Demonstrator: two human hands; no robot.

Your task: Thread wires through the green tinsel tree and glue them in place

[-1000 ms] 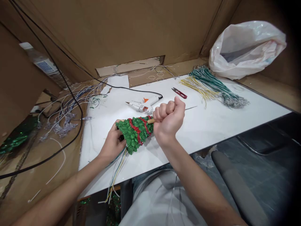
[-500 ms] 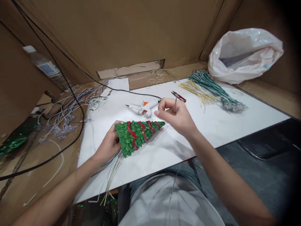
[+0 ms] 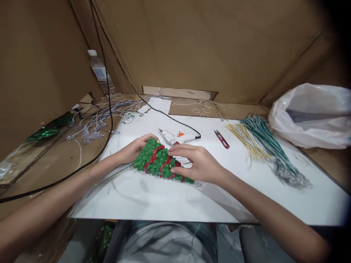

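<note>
The beaded Christmas tree ornament lies on its side on the white board, in front of the person, its long axis running from the wide end at upper left to the tip at lower right. The left hand is nearer the wide end, cupped over it with fingers curled, holding it. The right hand is nearer the tip, half open, its fingers reaching over the tree's middle from the right and touching it. The green beads are densely packed, wound with red garland. Thin wires trail from the wide end toward the left. Neither hand visibly holds anything else.
</note>
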